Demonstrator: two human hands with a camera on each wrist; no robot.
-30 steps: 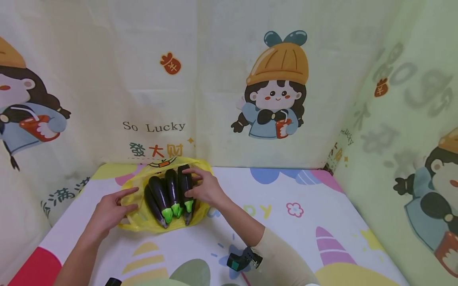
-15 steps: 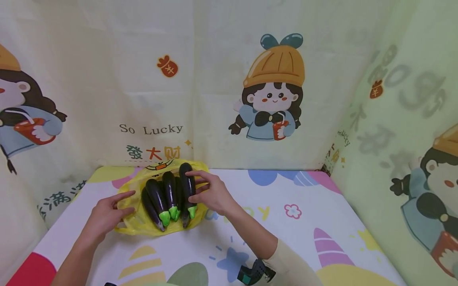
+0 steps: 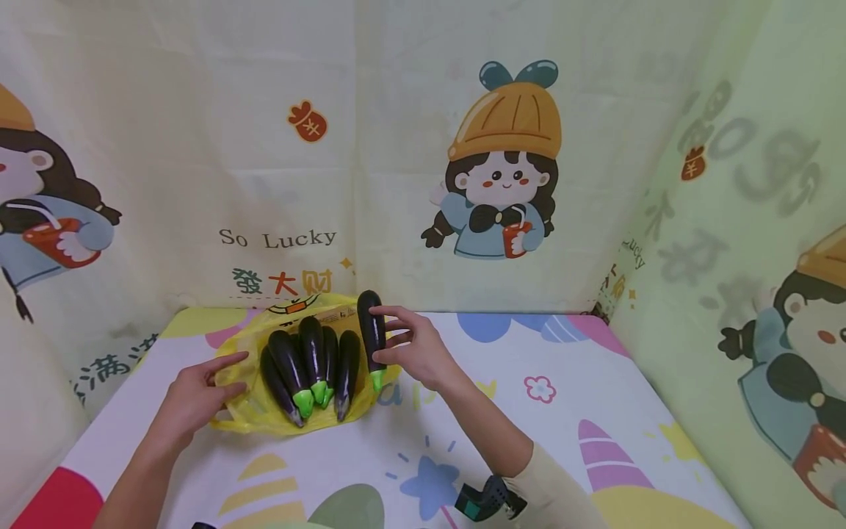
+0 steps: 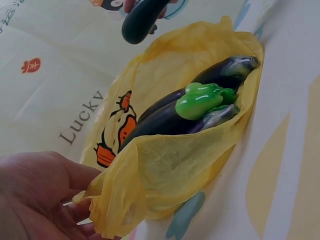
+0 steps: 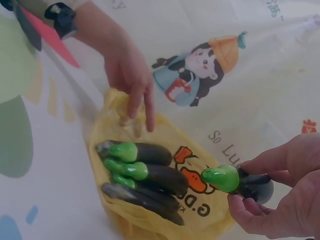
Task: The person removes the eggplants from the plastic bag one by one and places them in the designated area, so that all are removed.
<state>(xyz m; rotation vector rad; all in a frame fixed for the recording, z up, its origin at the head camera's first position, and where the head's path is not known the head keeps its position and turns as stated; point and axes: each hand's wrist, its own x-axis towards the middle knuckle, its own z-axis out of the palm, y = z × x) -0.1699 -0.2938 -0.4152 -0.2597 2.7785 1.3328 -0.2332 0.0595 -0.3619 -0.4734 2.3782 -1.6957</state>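
Note:
My right hand (image 3: 419,349) pinches a dark, glossy eggplant (image 3: 370,323) between thumb and fingers. It is raised over the right side of a yellow plastic bag (image 3: 254,404), its green stem end pointing toward me. Several other eggplants (image 4: 155,122) lie side by side in the bag's open mouth, some with green caps and some with greyish ends. At the bag's left edge, my left hand (image 3: 192,400) holds the plastic with its fingers on both sides of the rim. An orange and black print (image 5: 192,177) shows on the bag.
The bag lies toward the back left of a table (image 3: 515,455) with a colourful printed cover. Cartoon-printed cloth walls (image 3: 396,147) rise behind the table and on both sides. A black device (image 3: 489,499) is strapped to my right forearm.
My right hand has lifted the eggplant away from the others and moved right with it. Another eggplant now shows where it was. The left hand stays at the bag's edge.

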